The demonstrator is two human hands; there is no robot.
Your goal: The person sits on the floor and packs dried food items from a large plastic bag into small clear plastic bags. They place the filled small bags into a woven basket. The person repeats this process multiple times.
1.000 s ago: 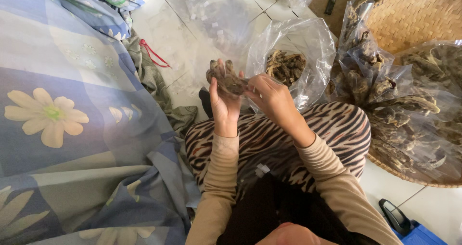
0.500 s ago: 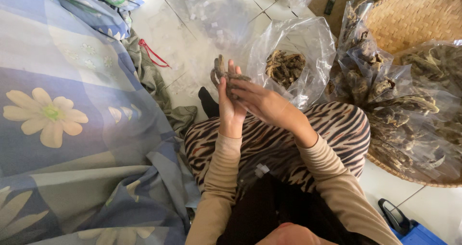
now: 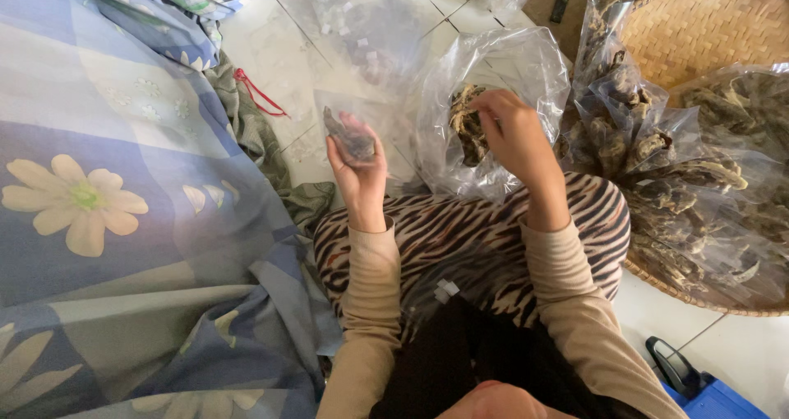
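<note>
My left hand (image 3: 359, 172) is raised over my lap and grips a small clear packet with a dark dried piece (image 3: 348, 134) in it. My right hand (image 3: 511, 133) is apart from it, at the mouth of a large open clear plastic bag (image 3: 526, 61). Its fingers curl down beside the brown dried pieces (image 3: 465, 125) inside that bag. Whether those fingers pinch anything is hidden. Both sleeves are beige, and a zebra-striped cloth (image 3: 460, 238) covers my lap below the hands.
A woven bamboo tray (image 3: 699, 32) at the right holds several clear bags of dried pieces (image 3: 666, 180). A blue flowered sheet (image 3: 107, 197) fills the left. A red cord (image 3: 259, 98) and empty clear bags (image 3: 362, 24) lie on the white tiles. A blue object (image 3: 707, 398) sits bottom right.
Both hands were together on the dried piece. My right hand has let go and moved right to the big bag. My left hand keeps the piece and has shifted slightly left.
</note>
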